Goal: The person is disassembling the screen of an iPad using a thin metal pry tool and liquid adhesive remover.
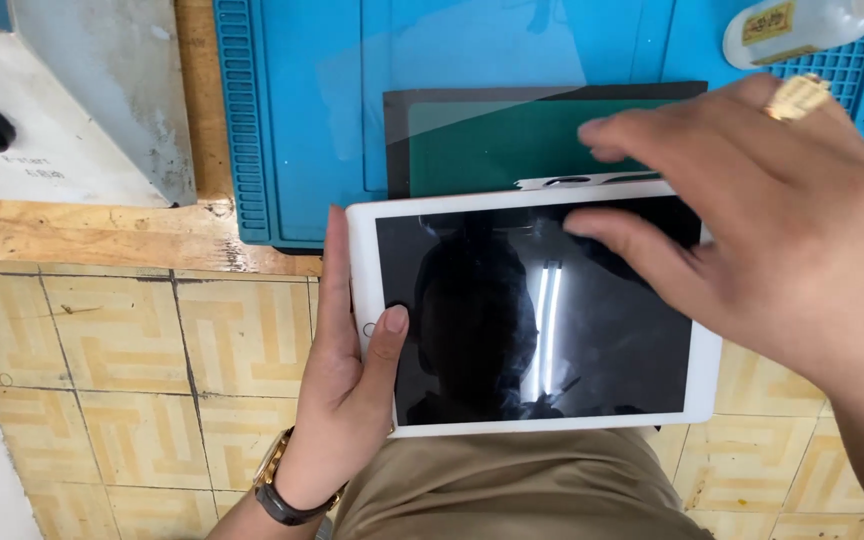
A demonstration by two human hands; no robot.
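Head view: tablet (542,310) in left hand (347,400) grip.

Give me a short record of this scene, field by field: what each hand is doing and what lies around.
Left hand: grips the white tablet at its left edge, thumb on the bezel.
Right hand: fingertips on the dark screen near its top edge.
Tablet: held over the lap, screen off.
Behind: blue work mat, green sheet, clear bottle.
Left: grey box with green button.
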